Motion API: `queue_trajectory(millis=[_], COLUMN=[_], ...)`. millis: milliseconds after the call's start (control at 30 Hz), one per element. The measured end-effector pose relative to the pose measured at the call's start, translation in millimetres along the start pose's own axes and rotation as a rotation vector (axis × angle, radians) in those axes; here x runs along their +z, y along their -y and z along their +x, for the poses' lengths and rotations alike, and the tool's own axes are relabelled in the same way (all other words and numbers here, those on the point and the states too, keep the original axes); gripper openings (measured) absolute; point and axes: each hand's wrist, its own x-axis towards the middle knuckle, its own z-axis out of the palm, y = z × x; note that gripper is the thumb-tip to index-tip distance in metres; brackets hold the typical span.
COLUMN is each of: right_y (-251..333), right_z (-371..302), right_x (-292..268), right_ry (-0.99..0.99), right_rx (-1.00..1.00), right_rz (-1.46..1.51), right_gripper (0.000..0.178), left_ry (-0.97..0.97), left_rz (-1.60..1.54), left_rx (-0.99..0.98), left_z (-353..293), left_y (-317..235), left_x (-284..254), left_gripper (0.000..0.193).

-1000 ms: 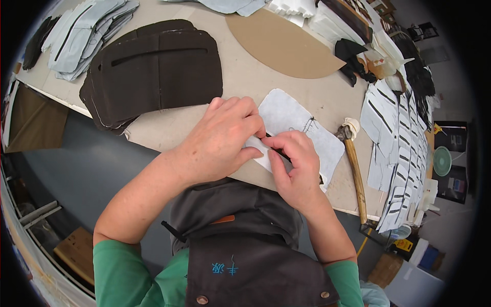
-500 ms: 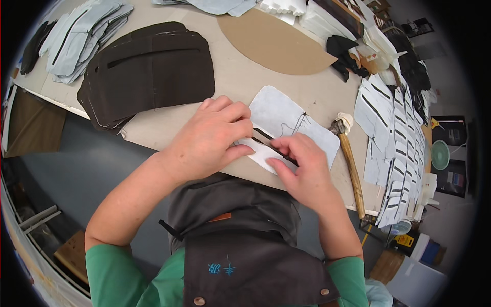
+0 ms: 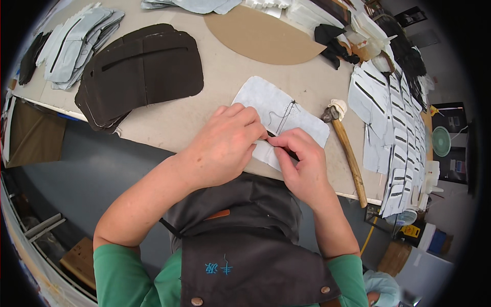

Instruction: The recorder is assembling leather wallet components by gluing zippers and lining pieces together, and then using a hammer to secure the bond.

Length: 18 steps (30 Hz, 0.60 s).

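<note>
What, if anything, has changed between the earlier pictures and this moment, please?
Very little. Both hands have stayed pressed together over the near edge of the white fabric piece, the left hand flat on it and the right hand pinching at the dark slot. No grip was taken or released. The hammer, the dark panel stack and the tan oval board lie as before.

Left hand (image 3: 225, 143): its fingers have slid down onto the white piece's (image 3: 279, 110) near edge.
Right hand (image 3: 302, 163): now pinches closer to the left fingers, at 3 o'clock.
</note>
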Motion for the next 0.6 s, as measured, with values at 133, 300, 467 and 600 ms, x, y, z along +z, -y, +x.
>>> queue_trajectory(millis=[133, 300, 467, 600], right_y=[-8, -10, -7, 1], right_z=[-7, -6, -1, 2], right_x=[10, 9, 3, 1], right_ry=[-0.068, -0.068, 0.013, 0.089], right_rx=[-0.049, -0.191, -0.247, -0.260], right_rz=[0.009, -0.113, -0.195, -0.298], right_gripper=[0.023, 0.031, 0.041, 0.043], left_ry=[-0.008, -0.050, -0.065, -0.138], left_rz=[0.028, 0.093, 0.184, 0.192], left_rx=[0.025, 0.077, 0.099, 0.124], left_z=[-2, -6, -10, -12], left_y=[1, 1, 2, 4], left_x=[0, 1, 7, 7], left_gripper=[0.026, 0.025, 0.026, 0.028])
